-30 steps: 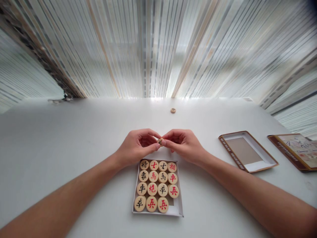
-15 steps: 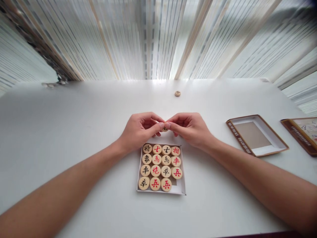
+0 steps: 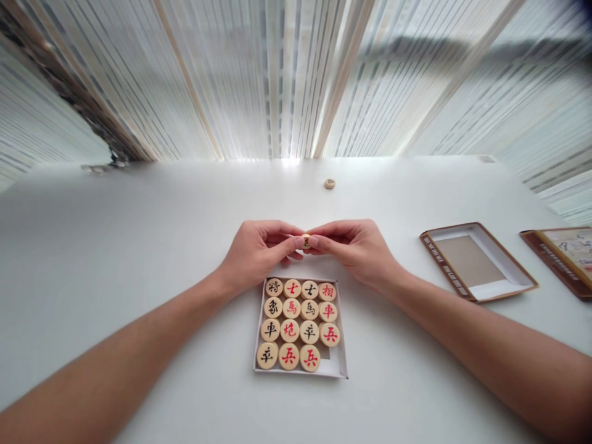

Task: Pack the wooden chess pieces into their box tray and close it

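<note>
Between the fingertips of both hands is a round wooden Chinese chess piece with a dark mark, mostly covered by my thumbs. My left hand pinches it from the left, and my right hand pinches it from the right. Just below the hands lies a shallow white box tray filled with rows of wooden pieces, some marked red, such as the 炮 piece, others black, such as the 將 piece. The tray's lower right corner holds no piece, and its grey-brown bottom shows there.
Farther back on the white table lies a single wooden piece. To the right are a brown-edged open box part and a brown printed box part, cut off by the frame. A striped curtain hangs behind the table.
The chess piece has turned slightly between my fingertips, and its mark shows differently. The whole scene sits a little lower because the view tilted. The pieces in the tray keep their places.
</note>
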Action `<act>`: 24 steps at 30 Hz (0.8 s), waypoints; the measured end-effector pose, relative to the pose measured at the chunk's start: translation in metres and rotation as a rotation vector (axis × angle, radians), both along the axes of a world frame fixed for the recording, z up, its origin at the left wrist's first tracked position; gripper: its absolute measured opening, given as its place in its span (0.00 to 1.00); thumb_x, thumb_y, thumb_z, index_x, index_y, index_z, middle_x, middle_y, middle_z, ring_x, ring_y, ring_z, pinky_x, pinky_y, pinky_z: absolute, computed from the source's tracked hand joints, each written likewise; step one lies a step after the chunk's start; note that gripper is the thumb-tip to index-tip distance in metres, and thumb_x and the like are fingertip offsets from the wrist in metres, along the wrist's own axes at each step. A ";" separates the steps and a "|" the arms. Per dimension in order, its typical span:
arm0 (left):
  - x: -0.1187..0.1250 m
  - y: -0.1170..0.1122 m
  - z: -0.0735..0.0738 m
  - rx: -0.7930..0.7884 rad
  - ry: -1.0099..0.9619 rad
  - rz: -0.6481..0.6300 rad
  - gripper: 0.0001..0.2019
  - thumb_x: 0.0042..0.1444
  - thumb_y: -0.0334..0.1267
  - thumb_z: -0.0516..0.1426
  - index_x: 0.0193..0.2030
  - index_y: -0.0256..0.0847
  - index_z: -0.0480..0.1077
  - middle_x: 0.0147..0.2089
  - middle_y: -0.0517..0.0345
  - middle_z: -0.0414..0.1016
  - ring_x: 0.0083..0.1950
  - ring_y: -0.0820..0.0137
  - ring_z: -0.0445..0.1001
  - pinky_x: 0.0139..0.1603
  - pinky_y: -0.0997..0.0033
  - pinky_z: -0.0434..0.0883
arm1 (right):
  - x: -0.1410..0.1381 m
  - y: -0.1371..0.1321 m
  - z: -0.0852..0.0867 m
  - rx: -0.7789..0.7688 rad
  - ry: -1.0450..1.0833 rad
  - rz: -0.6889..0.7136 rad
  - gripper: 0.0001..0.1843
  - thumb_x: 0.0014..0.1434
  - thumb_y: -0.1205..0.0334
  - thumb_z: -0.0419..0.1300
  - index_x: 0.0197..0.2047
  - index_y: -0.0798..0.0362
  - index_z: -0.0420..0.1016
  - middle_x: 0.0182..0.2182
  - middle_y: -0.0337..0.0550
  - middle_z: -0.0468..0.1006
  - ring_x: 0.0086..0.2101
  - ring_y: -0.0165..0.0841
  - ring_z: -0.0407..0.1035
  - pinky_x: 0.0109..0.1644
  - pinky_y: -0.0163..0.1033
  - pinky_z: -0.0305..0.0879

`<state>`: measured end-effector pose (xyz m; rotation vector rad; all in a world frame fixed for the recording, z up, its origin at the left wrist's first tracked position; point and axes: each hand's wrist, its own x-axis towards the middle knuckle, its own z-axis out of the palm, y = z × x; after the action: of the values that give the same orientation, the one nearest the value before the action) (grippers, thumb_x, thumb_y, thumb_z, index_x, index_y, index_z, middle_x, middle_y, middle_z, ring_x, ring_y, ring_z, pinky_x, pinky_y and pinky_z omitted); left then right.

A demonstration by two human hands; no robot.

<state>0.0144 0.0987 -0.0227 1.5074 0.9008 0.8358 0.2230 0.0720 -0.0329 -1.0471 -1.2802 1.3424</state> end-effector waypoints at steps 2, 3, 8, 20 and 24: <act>-0.001 0.000 -0.001 -0.017 -0.017 0.008 0.15 0.60 0.42 0.69 0.49 0.34 0.82 0.37 0.49 0.87 0.36 0.64 0.87 0.33 0.74 0.82 | 0.000 0.001 0.000 -0.028 0.036 0.009 0.17 0.51 0.54 0.79 0.43 0.51 0.89 0.38 0.47 0.89 0.38 0.39 0.84 0.49 0.45 0.83; -0.001 0.001 -0.001 -0.022 -0.026 0.010 0.15 0.60 0.42 0.70 0.50 0.35 0.82 0.37 0.49 0.88 0.36 0.64 0.87 0.33 0.73 0.82 | 0.000 0.001 0.000 -0.043 0.053 0.016 0.19 0.50 0.55 0.80 0.44 0.51 0.89 0.40 0.47 0.89 0.39 0.39 0.84 0.50 0.45 0.82; -0.004 0.002 -0.002 -0.018 -0.067 -0.019 0.16 0.58 0.39 0.71 0.51 0.36 0.82 0.36 0.51 0.88 0.36 0.65 0.87 0.33 0.74 0.82 | 0.001 0.001 0.000 -0.083 0.075 0.046 0.20 0.49 0.56 0.80 0.45 0.51 0.89 0.39 0.46 0.89 0.37 0.36 0.83 0.46 0.41 0.82; -0.003 0.001 -0.001 -0.016 -0.097 -0.058 0.14 0.55 0.34 0.72 0.48 0.36 0.82 0.36 0.53 0.87 0.38 0.66 0.87 0.37 0.74 0.83 | 0.000 0.002 0.004 -0.069 0.052 0.065 0.19 0.49 0.51 0.80 0.38 0.55 0.87 0.30 0.46 0.86 0.30 0.33 0.80 0.34 0.35 0.78; -0.003 -0.002 -0.001 0.007 -0.099 -0.094 0.11 0.57 0.32 0.70 0.47 0.37 0.82 0.37 0.53 0.88 0.39 0.66 0.87 0.42 0.74 0.83 | -0.001 0.001 0.006 -0.089 0.033 0.050 0.19 0.49 0.49 0.79 0.34 0.56 0.85 0.26 0.45 0.85 0.27 0.32 0.79 0.31 0.34 0.77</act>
<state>0.0119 0.0969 -0.0242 1.4889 0.7497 0.8381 0.2222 0.0735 -0.0272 -1.0562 -1.2389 1.4599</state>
